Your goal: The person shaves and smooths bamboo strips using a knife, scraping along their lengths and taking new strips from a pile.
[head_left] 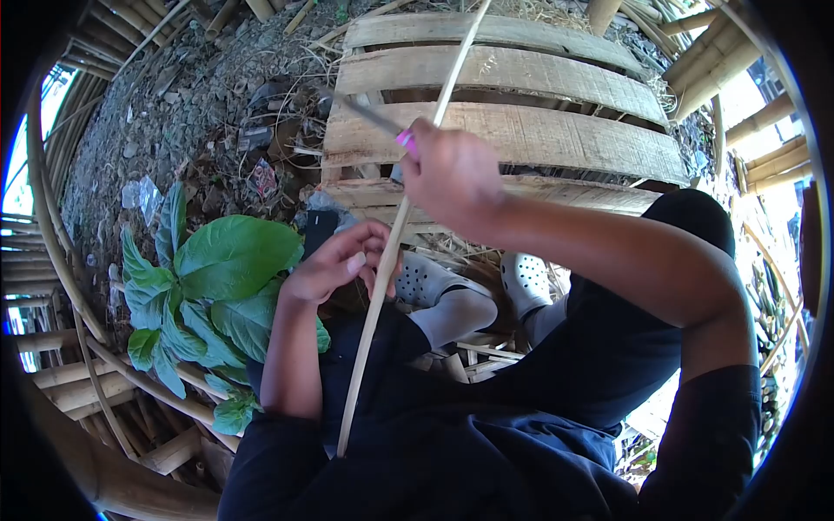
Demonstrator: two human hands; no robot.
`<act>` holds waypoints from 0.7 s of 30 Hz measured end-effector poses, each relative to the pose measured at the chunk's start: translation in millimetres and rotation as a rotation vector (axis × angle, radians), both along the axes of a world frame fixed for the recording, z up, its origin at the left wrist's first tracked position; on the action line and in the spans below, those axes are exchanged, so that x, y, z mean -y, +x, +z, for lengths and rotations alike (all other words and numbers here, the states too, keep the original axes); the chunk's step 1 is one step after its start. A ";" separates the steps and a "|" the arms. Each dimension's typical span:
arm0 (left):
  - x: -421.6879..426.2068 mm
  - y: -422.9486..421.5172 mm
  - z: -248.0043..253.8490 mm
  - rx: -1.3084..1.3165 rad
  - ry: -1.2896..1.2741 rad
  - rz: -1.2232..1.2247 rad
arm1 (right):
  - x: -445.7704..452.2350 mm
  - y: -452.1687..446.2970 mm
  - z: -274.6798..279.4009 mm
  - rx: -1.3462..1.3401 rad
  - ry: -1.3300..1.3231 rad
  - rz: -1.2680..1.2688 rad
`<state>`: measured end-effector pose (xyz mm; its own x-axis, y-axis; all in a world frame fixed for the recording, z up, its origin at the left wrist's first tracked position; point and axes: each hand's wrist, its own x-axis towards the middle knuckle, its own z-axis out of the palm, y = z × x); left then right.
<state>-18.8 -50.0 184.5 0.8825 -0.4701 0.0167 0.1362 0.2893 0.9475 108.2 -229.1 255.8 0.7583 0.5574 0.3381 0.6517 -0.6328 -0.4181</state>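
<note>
A long, pale bamboo strip [367, 334] runs slantwise from my lap up past the top of the view. My left hand [332, 265] is curled at the strip's middle, its fingers bent behind and around it. Higher up, my right hand [459, 181] is closed on a knife [375, 117] with a pink handle. The blade points up and to the left, slightly blurred, and crosses close to the strip. Whether the knife's edge touches the strip, I cannot tell, as the right hand covers that spot.
A slatted wooden pallet [504, 130] lies ahead on stony ground. A leafy green plant [230, 260] grows beside my left arm. Below are my feet in light clogs [434, 282], with bamboo scraps [486, 356] around them. Bamboo poles [87, 391] line the left side.
</note>
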 end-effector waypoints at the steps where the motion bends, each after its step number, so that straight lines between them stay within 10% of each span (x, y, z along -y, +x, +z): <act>1: 2.2 1.3 -2.7 0.004 -0.001 -0.004 | -1.9 -6.6 -2.9 0.040 0.045 0.033; 13: 10.4 -1.1 -45.9 -0.017 -0.529 -0.206 | -6.0 -53.9 18.1 -0.222 -0.058 0.351; 21: 11.7 1.7 -13.7 -0.012 -0.370 -0.185 | -2.4 -10.5 32.4 0.005 -0.305 0.933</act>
<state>-17.1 -61.7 170.8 0.7851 -0.5848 0.2040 0.2283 0.5794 0.7824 97.7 -226.7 288.2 -0.0316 0.9961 0.0827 0.9464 0.0564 -0.3180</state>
